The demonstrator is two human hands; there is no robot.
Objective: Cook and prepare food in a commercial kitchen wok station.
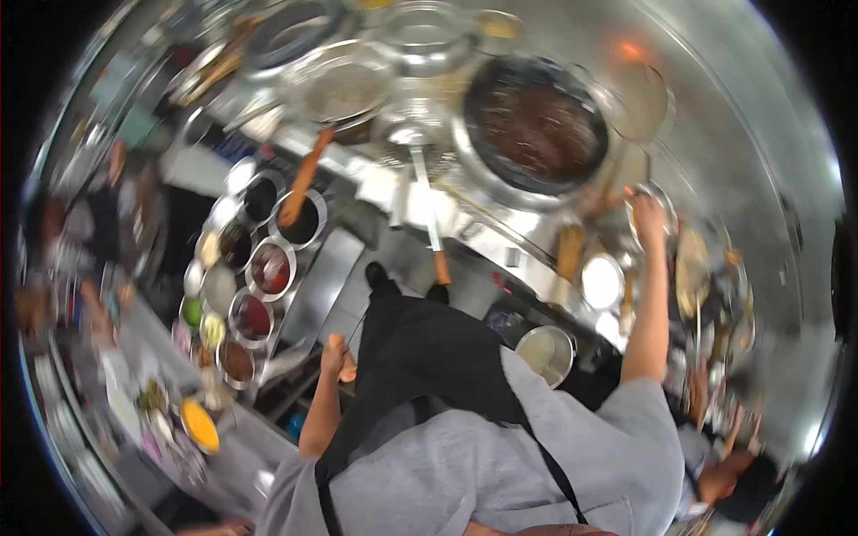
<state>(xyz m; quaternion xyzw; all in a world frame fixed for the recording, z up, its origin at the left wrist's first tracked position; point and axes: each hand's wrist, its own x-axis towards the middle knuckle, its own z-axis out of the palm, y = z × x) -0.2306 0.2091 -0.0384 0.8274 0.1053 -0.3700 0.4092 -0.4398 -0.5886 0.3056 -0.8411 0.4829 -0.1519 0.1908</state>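
The right arm stretches far to the right, its hand (648, 217) at a round silver metal pot (617, 229); blur hides whether the fingers grasp it. The left arm is bent low at the near left, its hand (332, 357) clenched around what looks like a light-brown handle (348, 371). Far off sits a big black wok (536, 125) of dark-brown food. A long silver ladle (425, 192) juts nearward over the counter edge between the hands; round metal sauce tubs (253, 318) crowd the left.

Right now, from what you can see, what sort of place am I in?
Most likely a commercial kitchen: a large dark pan with brown contents ahead, rows of round containers holding sauces and ingredients on your left, and your black apron.
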